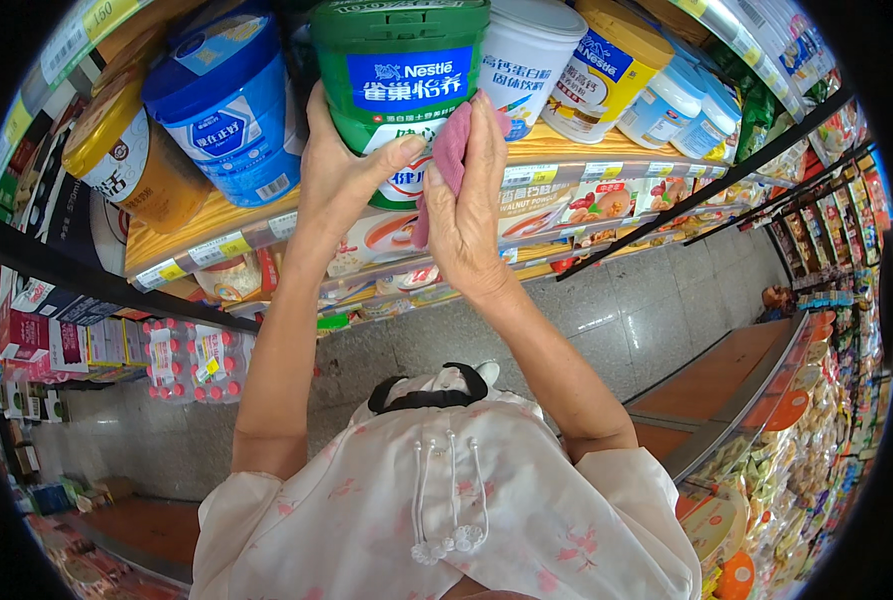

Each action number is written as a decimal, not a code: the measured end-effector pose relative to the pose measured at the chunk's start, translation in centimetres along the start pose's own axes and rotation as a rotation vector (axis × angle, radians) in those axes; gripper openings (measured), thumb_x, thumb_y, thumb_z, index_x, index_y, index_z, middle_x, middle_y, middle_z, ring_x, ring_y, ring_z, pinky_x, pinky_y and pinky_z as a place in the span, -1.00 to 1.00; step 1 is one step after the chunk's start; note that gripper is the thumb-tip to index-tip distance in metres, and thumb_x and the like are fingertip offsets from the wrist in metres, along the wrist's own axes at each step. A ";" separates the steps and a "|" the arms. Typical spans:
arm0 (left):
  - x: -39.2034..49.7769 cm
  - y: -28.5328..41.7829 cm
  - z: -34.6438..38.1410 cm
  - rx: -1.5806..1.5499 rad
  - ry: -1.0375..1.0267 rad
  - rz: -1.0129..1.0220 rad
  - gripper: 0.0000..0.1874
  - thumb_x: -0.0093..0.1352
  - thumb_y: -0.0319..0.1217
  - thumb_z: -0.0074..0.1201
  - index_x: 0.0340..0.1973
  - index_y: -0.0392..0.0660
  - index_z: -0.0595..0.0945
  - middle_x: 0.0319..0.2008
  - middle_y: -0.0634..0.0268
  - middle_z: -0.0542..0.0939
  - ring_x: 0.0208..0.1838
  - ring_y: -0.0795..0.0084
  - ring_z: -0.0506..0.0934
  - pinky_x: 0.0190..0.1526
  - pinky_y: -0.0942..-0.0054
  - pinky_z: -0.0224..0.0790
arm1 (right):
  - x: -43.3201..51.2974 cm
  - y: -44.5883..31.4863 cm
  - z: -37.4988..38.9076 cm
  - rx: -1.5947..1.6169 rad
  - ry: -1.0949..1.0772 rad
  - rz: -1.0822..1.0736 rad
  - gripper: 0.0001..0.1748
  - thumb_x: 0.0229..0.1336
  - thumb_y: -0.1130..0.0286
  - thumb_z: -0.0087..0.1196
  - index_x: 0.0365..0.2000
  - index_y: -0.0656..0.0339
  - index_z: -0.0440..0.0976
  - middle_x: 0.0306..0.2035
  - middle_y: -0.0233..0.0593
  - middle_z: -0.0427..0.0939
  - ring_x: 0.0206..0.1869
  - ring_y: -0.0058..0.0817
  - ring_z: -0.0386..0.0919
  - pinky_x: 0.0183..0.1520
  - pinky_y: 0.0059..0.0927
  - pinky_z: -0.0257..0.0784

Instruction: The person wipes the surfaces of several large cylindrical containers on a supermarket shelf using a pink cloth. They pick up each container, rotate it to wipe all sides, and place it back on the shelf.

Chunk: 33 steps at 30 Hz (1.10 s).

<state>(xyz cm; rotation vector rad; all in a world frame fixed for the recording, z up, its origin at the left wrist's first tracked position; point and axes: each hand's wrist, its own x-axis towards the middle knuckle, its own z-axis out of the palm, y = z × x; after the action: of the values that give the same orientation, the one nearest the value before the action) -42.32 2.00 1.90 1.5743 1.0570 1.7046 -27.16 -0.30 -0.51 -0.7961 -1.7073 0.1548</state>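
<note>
A green Nestlé tub (pixel 409 116) is between my two hands, at the front of a store shelf. My left hand (pixel 349 165) grips the tub's left side, its thumb lying across the front label. A pink cloth (pixel 454 146) is in my right hand (pixel 470 202), pressed against the right side of the tub. The fingers of that hand point up along the tub. The tub's base is partly hidden, so I cannot tell whether it rests on the shelf or is lifted.
The wooden shelf (pixel 525 152) bears a blue tub (pixel 225 112), a gold-lidded container (pixel 138 161), a white can (pixel 529 64) and a yellow Nestlé can (pixel 600 71). Price tags line its edge. Bottle packs (pixel 195 364) stand on the floor at left; packaged goods (pixel 769 465) fill a display at right.
</note>
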 end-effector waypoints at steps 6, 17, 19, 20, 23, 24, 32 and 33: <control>0.1 0.0 0.0 0.051 0.018 0.005 0.20 0.07 -0.02 0.54 0.39 -0.37 0.14 0.14 -0.10 0.55 0.17 0.16 0.57 0.19 0.27 0.46 | 2.0 0.4 -0.2 0.044 0.045 0.026 -0.26 0.46 0.31 -0.07 0.46 0.40 -0.07 0.44 0.20 0.05 0.50 0.01 0.03 0.52 -0.12 -0.10; 0.0 0.0 0.0 0.062 0.015 -0.002 0.21 0.07 0.04 0.53 0.39 -0.35 0.15 0.15 -0.10 0.54 0.20 0.13 0.55 0.21 0.25 0.44 | 2.3 0.7 0.1 0.187 0.038 0.148 -0.21 0.45 0.26 -0.07 0.44 0.51 -0.11 0.40 0.33 0.06 0.45 0.13 0.09 0.52 -0.08 -0.05; 0.0 -0.1 0.1 0.054 0.018 -0.001 0.21 0.07 0.05 0.52 0.39 -0.35 0.15 0.15 -0.11 0.54 0.20 0.12 0.55 0.21 0.25 0.44 | 2.1 0.8 0.1 0.215 0.037 0.172 -0.20 0.46 0.23 -0.07 0.44 0.50 -0.12 0.39 0.33 0.06 0.44 0.12 0.11 0.51 -0.09 -0.02; 0.0 -0.1 0.1 0.052 0.018 -0.002 0.21 0.07 0.05 0.52 0.39 -0.35 0.15 0.15 -0.11 0.54 0.20 0.13 0.55 0.21 0.25 0.44 | 2.0 0.9 0.0 0.219 0.033 0.183 -0.20 0.46 0.22 -0.07 0.44 0.50 -0.12 0.39 0.32 0.06 0.44 0.12 0.11 0.50 -0.10 0.00; -0.1 -0.2 0.2 0.025 0.023 0.006 0.21 0.07 0.04 0.53 0.39 -0.35 0.15 0.15 -0.09 0.54 0.20 0.16 0.55 0.20 0.26 0.45 | 1.9 0.9 -0.3 0.228 0.007 0.197 -0.20 0.46 0.21 -0.07 0.44 0.49 -0.12 0.39 0.32 0.06 0.44 0.11 0.12 0.49 -0.10 0.01; -0.1 -0.3 0.3 0.003 0.028 0.014 0.20 0.08 0.04 0.53 0.39 -0.35 0.16 0.15 -0.08 0.54 0.20 0.17 0.56 0.20 0.27 0.46 | 1.9 0.9 -0.4 0.243 0.003 0.200 -0.19 0.46 0.20 -0.07 0.44 0.49 -0.12 0.39 0.32 0.06 0.43 0.11 0.13 0.49 -0.10 0.02; -0.6 -0.7 0.3 -0.033 0.026 -0.004 0.17 0.13 -0.07 0.53 0.42 -0.35 0.12 0.18 -0.04 0.51 0.18 0.21 0.55 0.18 0.31 0.47 | 0.9 0.8 -0.8 0.111 -0.032 0.097 -0.20 0.47 0.23 -0.07 0.48 0.40 -0.14 0.43 0.28 0.03 0.50 0.05 0.06 0.52 -0.14 -0.03; -0.6 -0.7 0.4 -0.039 0.025 0.020 0.17 0.13 -0.08 0.53 0.42 -0.35 0.12 0.18 -0.04 0.51 0.18 0.22 0.55 0.18 0.31 0.47 | 0.7 0.8 -0.8 0.076 -0.028 0.070 -0.20 0.48 0.23 -0.08 0.49 0.37 -0.14 0.44 0.24 0.03 0.51 -0.01 0.05 0.52 -0.17 -0.03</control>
<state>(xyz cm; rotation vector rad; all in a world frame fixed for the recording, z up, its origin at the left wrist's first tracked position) -41.95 1.87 1.01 1.5483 1.0173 1.7516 -26.18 0.54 -0.10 -0.8007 -1.6909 0.2783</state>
